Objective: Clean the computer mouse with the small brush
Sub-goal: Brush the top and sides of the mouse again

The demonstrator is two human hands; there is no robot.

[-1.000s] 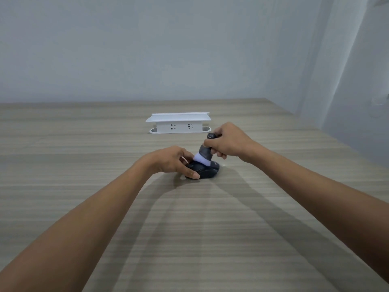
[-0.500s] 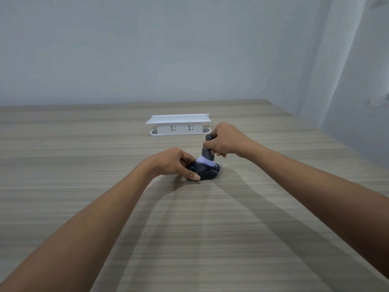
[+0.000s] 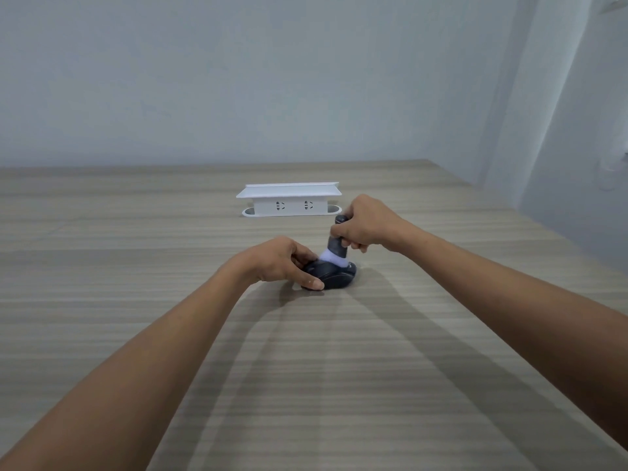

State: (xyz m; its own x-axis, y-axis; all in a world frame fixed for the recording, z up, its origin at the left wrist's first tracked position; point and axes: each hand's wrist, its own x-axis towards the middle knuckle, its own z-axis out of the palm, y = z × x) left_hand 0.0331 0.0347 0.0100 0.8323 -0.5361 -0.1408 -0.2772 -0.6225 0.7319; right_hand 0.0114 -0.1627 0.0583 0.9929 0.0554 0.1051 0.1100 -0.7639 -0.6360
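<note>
Right hand [image 3: 368,223] presses brush [image 3: 336,250] (bristles down) onto mouse [image 3: 334,276].

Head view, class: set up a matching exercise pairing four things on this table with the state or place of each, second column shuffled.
Column one:
1. computer mouse
2. small brush
3. socket box
4. left hand

Column two:
A. white, standing apart behind the hands
B. gripped by the right hand, white bristles down
C. dark, lying on the table
D. steadying the mouse's side

Pairs: 1-C, 2-B, 3-A, 4-D
</note>
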